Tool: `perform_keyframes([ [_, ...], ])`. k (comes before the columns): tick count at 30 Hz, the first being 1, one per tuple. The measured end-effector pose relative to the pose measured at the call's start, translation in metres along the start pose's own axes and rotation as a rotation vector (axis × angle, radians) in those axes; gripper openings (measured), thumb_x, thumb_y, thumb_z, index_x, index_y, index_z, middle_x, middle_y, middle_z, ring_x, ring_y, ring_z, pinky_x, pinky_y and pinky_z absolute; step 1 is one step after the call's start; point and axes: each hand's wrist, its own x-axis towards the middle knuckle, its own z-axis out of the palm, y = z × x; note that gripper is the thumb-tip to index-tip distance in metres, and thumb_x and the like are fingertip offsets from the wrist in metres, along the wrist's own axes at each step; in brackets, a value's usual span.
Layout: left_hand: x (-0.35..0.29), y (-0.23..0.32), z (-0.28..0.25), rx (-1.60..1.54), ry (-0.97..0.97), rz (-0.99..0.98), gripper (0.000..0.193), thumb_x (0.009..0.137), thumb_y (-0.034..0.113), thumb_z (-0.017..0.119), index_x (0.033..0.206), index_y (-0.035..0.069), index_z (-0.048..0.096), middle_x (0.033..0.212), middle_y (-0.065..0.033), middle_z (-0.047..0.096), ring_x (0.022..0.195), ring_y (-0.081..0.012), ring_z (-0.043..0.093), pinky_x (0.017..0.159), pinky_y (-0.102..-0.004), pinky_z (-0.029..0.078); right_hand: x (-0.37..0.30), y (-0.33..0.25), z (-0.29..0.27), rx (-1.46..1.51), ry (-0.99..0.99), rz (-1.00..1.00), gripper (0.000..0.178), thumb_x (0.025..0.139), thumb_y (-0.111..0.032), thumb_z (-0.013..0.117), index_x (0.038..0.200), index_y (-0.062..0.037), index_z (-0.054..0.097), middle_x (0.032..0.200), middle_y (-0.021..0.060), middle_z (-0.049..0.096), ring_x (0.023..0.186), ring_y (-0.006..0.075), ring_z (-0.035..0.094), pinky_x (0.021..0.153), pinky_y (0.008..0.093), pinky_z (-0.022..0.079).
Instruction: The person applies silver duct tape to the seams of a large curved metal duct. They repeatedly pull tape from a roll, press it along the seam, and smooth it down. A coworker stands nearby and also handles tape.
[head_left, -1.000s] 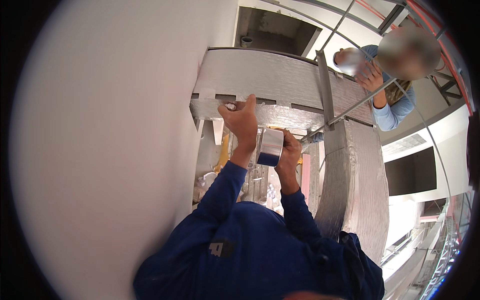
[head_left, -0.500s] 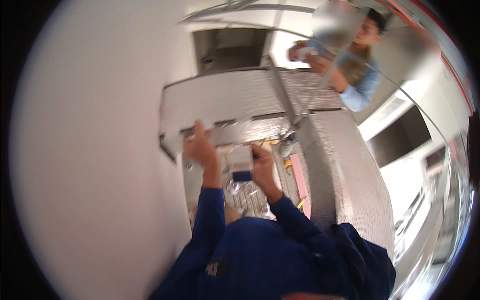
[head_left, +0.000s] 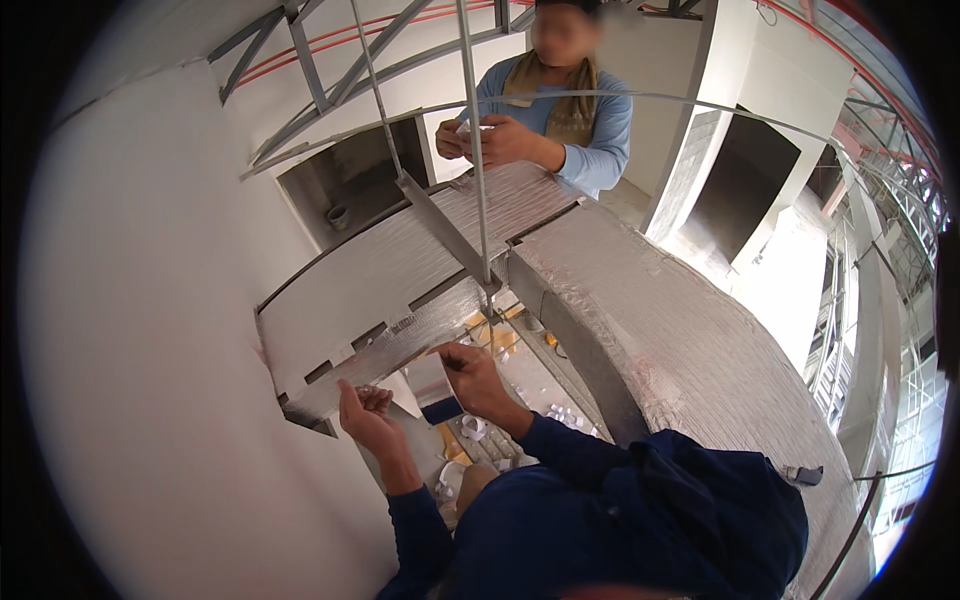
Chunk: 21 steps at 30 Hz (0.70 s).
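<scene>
My right hand (head_left: 482,382) pinches a thin, pale silvery sheet (head_left: 430,378) by its upper right corner. A dark blue patch (head_left: 442,410) runs along the sheet's lower end; whether it belongs to the sheet or is a reflection, I cannot tell. Left of it, my left hand (head_left: 372,418) is raised with fingers partly curled and apart, and nothing shows clearly in them. A white flat piece (head_left: 402,396) shows just beside its fingertips; contact is unclear. Both hands are near the lower side of a silver foil-covered duct (head_left: 350,285).
A second foil-clad duct section (head_left: 690,320) curves down the right. A thin metal rod (head_left: 475,150) and a metal bar (head_left: 440,230) cross ahead. A co-worker (head_left: 560,110) in light blue stands beyond the duct, holding something white. White scraps (head_left: 565,415) lie below; a wall (head_left: 180,330) rises left.
My view has turned, so the ducts now slant across it and the co-worker appears nearer the middle. The right hand still holds the sheet; the left hand's fingers are more curled.
</scene>
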Motion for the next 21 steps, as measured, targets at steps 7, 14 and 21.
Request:
perform_keyframes([
  [7,-0.008,-0.011,0.013,0.021,-0.410,-0.080,0.027,0.113,0.030,0.066,0.101,0.006,0.068,0.090,-0.0059,0.072,0.080,-0.0185,0.071,0.075,-0.0344,0.059,-0.006,-0.016,-0.025,-0.007,0.027,0.026,0.015,0.102,-0.006,0.072,0.112,0.0040,0.078,0.093,0.0095,0.081,0.083,0.0112,0.074,0.074,0.0308,0.059],
  [14,-0.022,-0.022,0.018,0.141,-0.644,-0.072,0.024,0.115,0.023,0.063,0.109,0.002,0.071,0.097,-0.0090,0.076,0.084,-0.0184,0.073,0.077,-0.0333,0.060,-0.001,-0.001,-0.047,0.096,0.075,0.129,0.016,0.100,0.002,0.077,0.115,0.0030,0.078,0.103,0.0059,0.080,0.092,0.0112,0.074,0.083,0.0288,0.061],
  [21,-0.019,-0.025,0.013,0.248,-0.636,-0.061,0.022,0.114,0.021,0.064,0.112,0.001,0.072,0.099,-0.0088,0.076,0.084,-0.0177,0.073,0.077,-0.0343,0.061,0.003,0.002,-0.050,0.133,0.036,0.049,0.018,0.096,-0.001,0.083,0.113,0.0031,0.078,0.103,0.0055,0.080,0.092,0.0107,0.073,0.083,0.0285,0.061],
])
